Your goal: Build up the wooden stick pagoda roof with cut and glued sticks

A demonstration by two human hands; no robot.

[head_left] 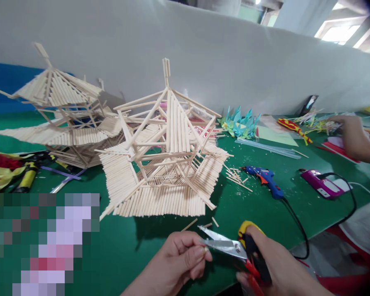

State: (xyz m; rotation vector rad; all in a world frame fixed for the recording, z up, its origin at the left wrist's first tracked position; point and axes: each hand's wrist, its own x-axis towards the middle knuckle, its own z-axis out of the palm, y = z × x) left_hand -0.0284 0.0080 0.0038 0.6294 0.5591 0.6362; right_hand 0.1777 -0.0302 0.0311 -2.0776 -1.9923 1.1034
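Observation:
In my right hand (265, 259) are scissors (225, 246) with yellow, black and red handles, their blades parted and pointing left. Close to the lower blade, my left hand (188, 257) is closed in a pinch; a tiny pale bit shows at the fingertips, too small to name. Beyond both hands stands a pagoda-like model (160, 201) of thin wooden sticks. Its upper roof is mostly open frame, with one section (177, 123) covered in sticks. A few loose stick pieces (215, 222) lie on the green table between the model and the scissors.
A second stick pagoda (70, 135) stands at the left. To the right lie a blue glue gun (265, 181) with a black cord, scattered sticks (239, 179), clear glue sticks (268, 148) and a purple power strip (322, 185). Another person's hand (353, 133) is at far right.

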